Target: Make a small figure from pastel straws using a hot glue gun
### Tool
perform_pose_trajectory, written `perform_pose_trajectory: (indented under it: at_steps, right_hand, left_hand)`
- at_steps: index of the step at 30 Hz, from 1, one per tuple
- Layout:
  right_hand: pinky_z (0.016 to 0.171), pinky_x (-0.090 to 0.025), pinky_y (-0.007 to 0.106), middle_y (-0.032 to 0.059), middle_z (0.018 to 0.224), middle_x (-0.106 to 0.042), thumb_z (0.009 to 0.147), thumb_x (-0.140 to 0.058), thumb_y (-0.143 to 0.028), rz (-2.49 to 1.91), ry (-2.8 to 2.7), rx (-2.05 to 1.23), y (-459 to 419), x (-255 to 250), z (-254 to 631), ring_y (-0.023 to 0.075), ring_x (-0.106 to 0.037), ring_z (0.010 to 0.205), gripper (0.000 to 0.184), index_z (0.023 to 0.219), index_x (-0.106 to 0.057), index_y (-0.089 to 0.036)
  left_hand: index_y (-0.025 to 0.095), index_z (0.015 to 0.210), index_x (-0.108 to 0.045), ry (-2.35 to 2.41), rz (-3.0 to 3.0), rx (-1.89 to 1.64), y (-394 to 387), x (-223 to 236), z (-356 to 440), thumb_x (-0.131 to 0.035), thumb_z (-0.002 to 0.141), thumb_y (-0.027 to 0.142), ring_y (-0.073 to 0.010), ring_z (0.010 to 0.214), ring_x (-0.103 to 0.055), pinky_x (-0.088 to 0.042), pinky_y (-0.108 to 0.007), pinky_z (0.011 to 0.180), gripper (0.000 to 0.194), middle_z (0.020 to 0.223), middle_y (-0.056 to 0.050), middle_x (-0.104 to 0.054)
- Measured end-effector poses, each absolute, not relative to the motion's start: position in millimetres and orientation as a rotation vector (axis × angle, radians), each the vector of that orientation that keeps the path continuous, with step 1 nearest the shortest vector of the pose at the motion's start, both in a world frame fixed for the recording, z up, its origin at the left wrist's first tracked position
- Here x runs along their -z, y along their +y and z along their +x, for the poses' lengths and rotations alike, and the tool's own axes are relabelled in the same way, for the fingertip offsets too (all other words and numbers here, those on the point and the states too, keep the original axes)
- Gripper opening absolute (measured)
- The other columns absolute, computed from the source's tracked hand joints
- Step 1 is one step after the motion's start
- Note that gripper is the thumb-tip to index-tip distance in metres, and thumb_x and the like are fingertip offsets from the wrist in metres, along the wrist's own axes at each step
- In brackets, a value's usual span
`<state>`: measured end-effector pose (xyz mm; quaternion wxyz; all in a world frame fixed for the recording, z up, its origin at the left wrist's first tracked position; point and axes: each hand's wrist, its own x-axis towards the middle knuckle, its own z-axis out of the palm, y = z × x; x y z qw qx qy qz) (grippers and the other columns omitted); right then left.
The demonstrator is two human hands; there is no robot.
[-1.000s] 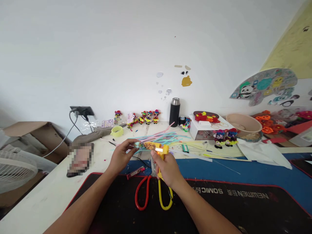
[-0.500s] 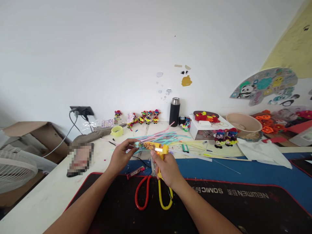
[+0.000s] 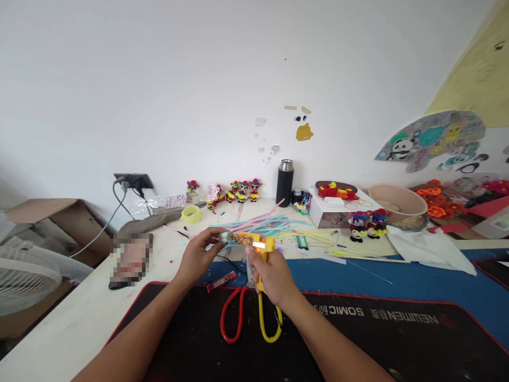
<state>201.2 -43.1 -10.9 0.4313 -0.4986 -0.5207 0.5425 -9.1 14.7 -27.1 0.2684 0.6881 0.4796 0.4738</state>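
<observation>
Hardly anything has been moved since the earlier frame: at the centre, the small pastel piece (image 3: 225, 236) is kept pinched between the fingertips of the left hand (image 3: 202, 250), and only the slightest shift, if any, can be made out there. By this near-stillness, the contact area is held steady, as far as can be judged. Just right of the piece, the speckled front of what looks like a yellow glue gun (image 3: 269, 243) is pointed toward it; whether the two are touching cannot be told. Its handle is gripped by the right hand (image 3: 275, 271), and the two hands are held apart, near each other. Whether the trigger is being pressed cannot be told. Just below, scissors (image 3: 221, 320) with one red and one yellow loop are laid on the black mat (image 3: 186, 345), their blades partly hidden by the right hand. Behind the hands, pastel stems (image 3: 274, 225) are spread across the middle of the frame. Farther up, small figures (image 3: 243, 192) are lined along the wall, left of the dark flask (image 3: 284, 187); toward the right, the white box (image 3: 315, 213) and the beige bowl (image 3: 392, 199) are placed side by side.
</observation>
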Motion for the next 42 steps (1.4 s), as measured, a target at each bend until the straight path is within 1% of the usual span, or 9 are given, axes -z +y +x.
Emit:
perform_pose_trajectory:
  at_steps: [8, 13, 15, 23, 27, 30, 35, 38, 42]
  right_hand:
    - [0.035, -0.035, 0.024, -0.0052, 0.038, -0.046, 0.083, -0.057, -0.080, -1.225, -1.290, -1.353, -42, 12, 202, 0.0109, -0.044, 0.030, 0.062, 0.060, -0.049, -0.023]
    - [0.036, -0.036, 0.024, -0.0047, 0.038, -0.047, 0.084, -0.057, -0.079, -1.240, -1.301, -1.342, -42, 12, 202, 0.0112, -0.044, 0.030, 0.061, 0.061, -0.050, -0.023]
    - [0.036, -0.036, 0.024, -0.0047, 0.038, -0.046, 0.084, -0.057, -0.078, -1.240, -1.301, -1.339, -42, 12, 202, 0.0110, -0.044, 0.030, 0.060, 0.061, -0.049, -0.023]
    - [0.036, -0.035, 0.024, -0.0054, 0.038, -0.046, 0.084, -0.057, -0.080, -1.224, -1.293, -1.363, -41, 14, 201, 0.0109, -0.043, 0.030, 0.061, 0.062, -0.048, -0.024]
    - [0.036, -0.035, 0.024, -0.0048, 0.037, -0.048, 0.081, -0.059, -0.082, -1.200, -1.262, -1.393, -40, 16, 201, 0.0118, -0.046, 0.030, 0.062, 0.064, -0.052, -0.023]
    - [0.035, -0.033, 0.023, -0.0049, 0.037, -0.049, 0.079, -0.061, -0.084, -1.112, -1.211, -1.453, -38, 20, 201, 0.0119, -0.046, 0.029, 0.064, 0.067, -0.054, -0.022]
    - [0.037, -0.033, 0.023, -0.0067, 0.038, -0.050, 0.080, -0.064, -0.080, -0.944, -1.202, -1.526, -36, 25, 202, 0.0120, -0.046, 0.030, 0.061, 0.080, -0.062, -0.019]
    - [0.038, -0.033, 0.024, -0.0074, 0.038, -0.049, 0.079, -0.065, -0.079, -0.944, -1.160, -1.488, -36, 26, 204, 0.0124, -0.047, 0.031, 0.062, 0.084, -0.066, -0.018]
    - [0.037, -0.032, 0.023, -0.0075, 0.039, -0.046, 0.080, -0.067, -0.076, -1.008, -1.038, -1.391, -34, 30, 214, 0.0114, -0.047, 0.031, 0.059, 0.080, -0.065, -0.017]
  left_hand:
    - [0.024, 0.108, -0.074, 1.292, 1.862, -1.273, 14, 28, -10, -0.073, 0.083, 0.037, -0.0198, 0.083, -0.070, -0.057, -0.033, 0.079, 0.028, 0.107, -0.004, -0.077]
    - [0.024, 0.110, -0.074, 1.323, 1.873, -1.285, 15, 27, -11, -0.072, 0.084, 0.037, -0.0202, 0.081, -0.070, -0.056, -0.031, 0.075, 0.029, 0.095, -0.003, -0.075]
    - [0.024, 0.110, -0.074, 1.323, 1.865, -1.287, 15, 27, -11, -0.072, 0.084, 0.036, -0.0199, 0.081, -0.069, -0.055, -0.031, 0.075, 0.029, 0.093, -0.003, -0.074]
    - [0.023, 0.111, -0.073, 1.319, 1.859, -1.289, 17, 30, -13, -0.071, 0.085, 0.036, -0.0193, 0.081, -0.068, -0.056, -0.032, 0.077, 0.029, 0.097, -0.003, -0.073]
    - [0.023, 0.111, -0.072, 1.348, 1.855, -1.268, 18, 31, -13, -0.071, 0.084, 0.039, -0.0198, 0.081, -0.070, -0.055, -0.031, 0.075, 0.031, 0.096, -0.003, -0.073]
    - [0.023, 0.109, -0.072, 1.391, 1.844, -1.246, 21, 33, -14, -0.071, 0.082, 0.044, -0.0216, 0.081, -0.071, -0.056, -0.032, 0.074, 0.034, 0.095, -0.004, -0.075]
    - [0.023, 0.111, -0.071, 1.440, 1.825, -1.228, 27, 40, -16, -0.069, 0.081, 0.049, -0.0234, 0.082, -0.072, -0.056, -0.033, 0.072, 0.039, 0.097, -0.005, -0.077]
    - [0.024, 0.110, -0.071, 1.433, 1.851, -1.220, 28, 43, -16, -0.068, 0.081, 0.051, -0.0240, 0.080, -0.073, -0.056, -0.034, 0.072, 0.040, 0.096, -0.005, -0.077]
    - [0.025, 0.109, -0.071, 1.385, 1.888, -1.225, 30, 48, -15, -0.064, 0.083, 0.047, -0.0237, 0.081, -0.073, -0.057, -0.036, 0.078, 0.035, 0.099, -0.005, -0.078]
